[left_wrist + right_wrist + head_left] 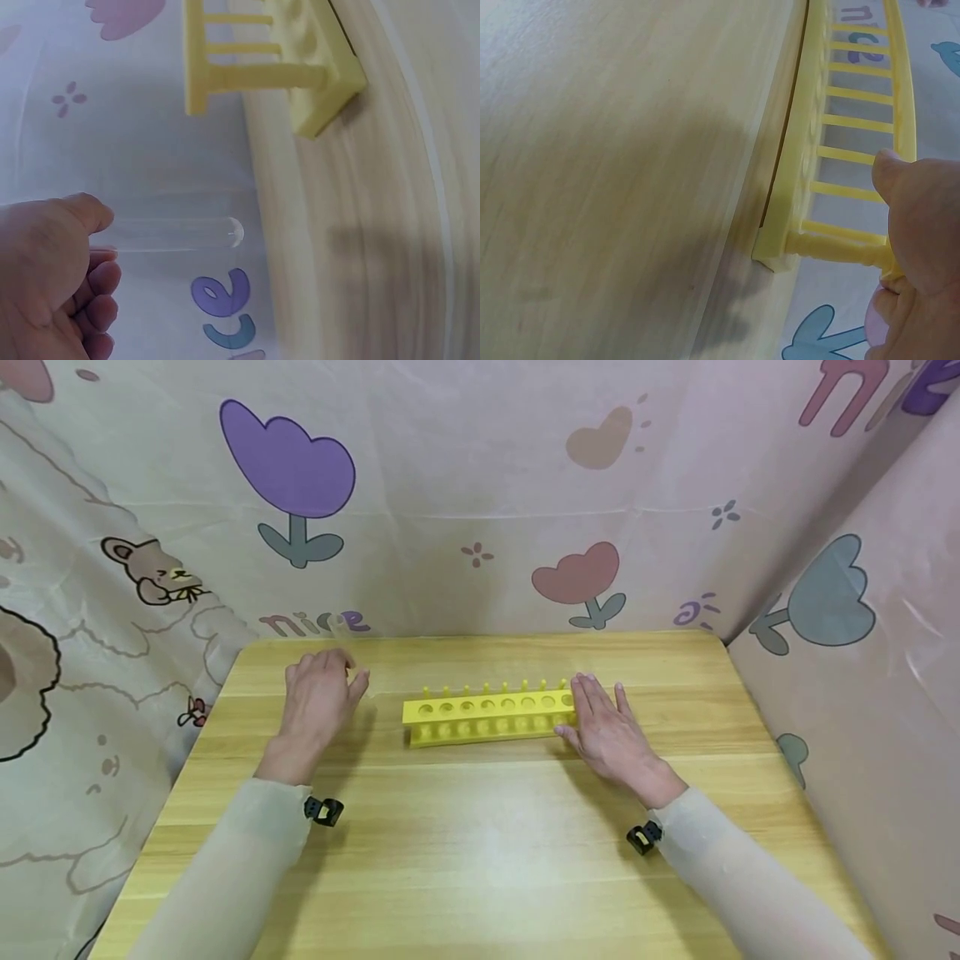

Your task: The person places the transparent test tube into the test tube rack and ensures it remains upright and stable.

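A yellow test tube rack [487, 724] stands on the table, with a row of round holes along its top and a row of pegs behind. My right hand [611, 739] lies at its right end, thumb at the front edge and fingers over the top; in the right wrist view the thumb [889, 176] presses the rack's upper plate. Left of the rack, my left hand [318, 697] is raised over the table. Between thumb and fingers it pinches a clear test tube [176, 234], whose rounded end points down to the tabletop in the left wrist view.
The wooden table [480, 860] carries the rack near its back edge. A patterned curtain [450, 460] hangs behind the table and along both sides. Each wrist wears a small black camera [324, 811].
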Available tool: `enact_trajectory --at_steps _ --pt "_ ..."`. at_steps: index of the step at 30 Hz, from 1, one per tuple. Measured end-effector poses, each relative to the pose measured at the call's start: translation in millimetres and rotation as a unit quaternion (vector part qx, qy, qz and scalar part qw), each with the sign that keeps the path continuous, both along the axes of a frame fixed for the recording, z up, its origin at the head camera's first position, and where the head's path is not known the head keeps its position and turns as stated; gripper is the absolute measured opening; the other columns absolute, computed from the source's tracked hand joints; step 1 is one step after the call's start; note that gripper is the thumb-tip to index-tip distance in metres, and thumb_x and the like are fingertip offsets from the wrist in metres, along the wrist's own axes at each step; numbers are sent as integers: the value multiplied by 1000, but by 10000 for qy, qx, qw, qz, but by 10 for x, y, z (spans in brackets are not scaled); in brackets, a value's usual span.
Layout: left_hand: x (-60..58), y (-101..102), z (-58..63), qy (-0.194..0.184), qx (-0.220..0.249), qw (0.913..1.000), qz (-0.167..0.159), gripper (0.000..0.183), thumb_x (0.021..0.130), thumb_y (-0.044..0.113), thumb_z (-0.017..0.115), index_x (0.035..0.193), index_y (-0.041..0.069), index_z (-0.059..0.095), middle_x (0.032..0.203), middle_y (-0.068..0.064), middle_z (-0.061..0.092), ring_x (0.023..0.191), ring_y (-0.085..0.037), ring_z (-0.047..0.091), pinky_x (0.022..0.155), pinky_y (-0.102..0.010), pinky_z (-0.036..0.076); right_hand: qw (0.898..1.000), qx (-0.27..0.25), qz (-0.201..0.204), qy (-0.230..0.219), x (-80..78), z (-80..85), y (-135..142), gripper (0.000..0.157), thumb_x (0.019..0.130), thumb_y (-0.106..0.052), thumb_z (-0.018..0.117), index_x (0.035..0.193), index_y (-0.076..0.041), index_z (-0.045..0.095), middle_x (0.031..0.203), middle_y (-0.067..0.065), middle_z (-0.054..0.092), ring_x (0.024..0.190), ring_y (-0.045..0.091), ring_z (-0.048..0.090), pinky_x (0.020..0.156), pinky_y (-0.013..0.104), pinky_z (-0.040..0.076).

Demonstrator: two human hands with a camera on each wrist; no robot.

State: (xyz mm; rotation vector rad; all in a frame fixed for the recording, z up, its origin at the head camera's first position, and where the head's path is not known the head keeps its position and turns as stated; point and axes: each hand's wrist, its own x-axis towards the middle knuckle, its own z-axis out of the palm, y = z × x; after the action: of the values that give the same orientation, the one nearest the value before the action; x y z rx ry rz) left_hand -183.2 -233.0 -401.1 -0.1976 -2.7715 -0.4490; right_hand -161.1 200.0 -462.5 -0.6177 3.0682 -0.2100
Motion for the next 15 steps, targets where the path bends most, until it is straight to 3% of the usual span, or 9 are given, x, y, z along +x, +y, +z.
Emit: enact_trajectory --at_steps 15 --pt "145 185 260 171 231 9993 -248 29 104 25 68 111 -3 68 98 -20 68 95 -41 57 82 -51 33 9999 -69 105 46 -23 -5 8 88 110 -49 49 165 7 11 173 27 15 162 42 14 129 62 5"
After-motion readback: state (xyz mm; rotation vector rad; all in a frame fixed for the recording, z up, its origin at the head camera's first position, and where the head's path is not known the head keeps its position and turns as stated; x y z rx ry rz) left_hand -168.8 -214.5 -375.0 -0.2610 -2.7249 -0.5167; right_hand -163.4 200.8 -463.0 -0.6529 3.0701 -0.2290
